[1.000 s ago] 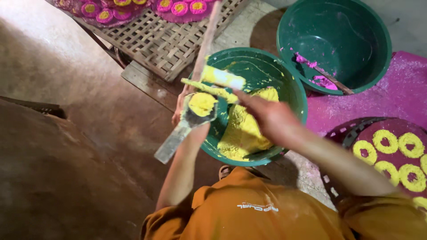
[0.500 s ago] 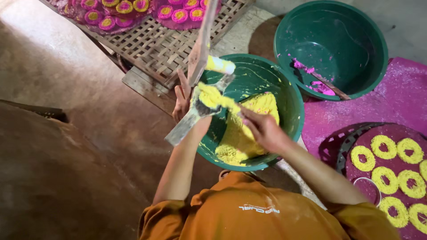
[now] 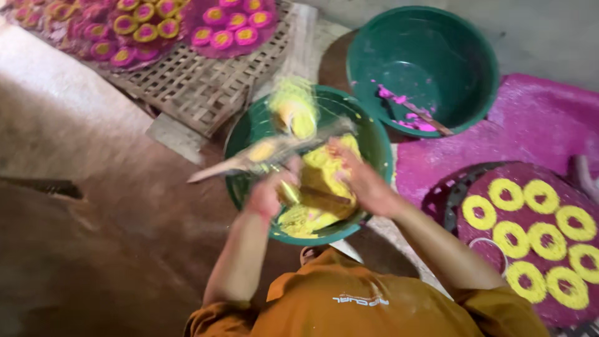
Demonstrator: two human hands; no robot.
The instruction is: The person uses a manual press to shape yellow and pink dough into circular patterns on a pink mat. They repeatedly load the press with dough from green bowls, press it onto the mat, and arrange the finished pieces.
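The left hand [image 3: 265,195] is closed round a flat, pale blade [image 3: 249,161] smeared with yellow, its tip pointing to nine o'clock past the bowl's rim. The right hand [image 3: 362,181] lies on the yellow paste [image 3: 318,187], fingers [image 3: 342,153] curled into it — whether it pinches a lump or only presses down, I cannot tell, since both hands are blurred.

A second ago the blade stood steeper, a yellow heap on its face, and the right hand reached in from three o'clock. Now the blade lies nearly level and the right hand has dropped to the heap — the work has gone from loading the blade to handling the paste in the green bowl [image 3: 246,134].

At twelve o'clock in that bowl a yellow-coated lump [image 3: 293,112] is smeared by motion; its shape is lost. A stick-like piece [image 3: 315,198] under the left hand is hard to read.

At four o'clock, yellow rings [image 3: 543,231] lie on a pink tray [image 3: 480,249], cut off by the frame. At one o'clock a second green bowl [image 3: 474,62] holds pink scraps and a stick [image 3: 430,122]. At eleven o'clock a woven mat [image 3: 193,87] bears pink-and-yellow rings [image 3: 143,28], also cut off.
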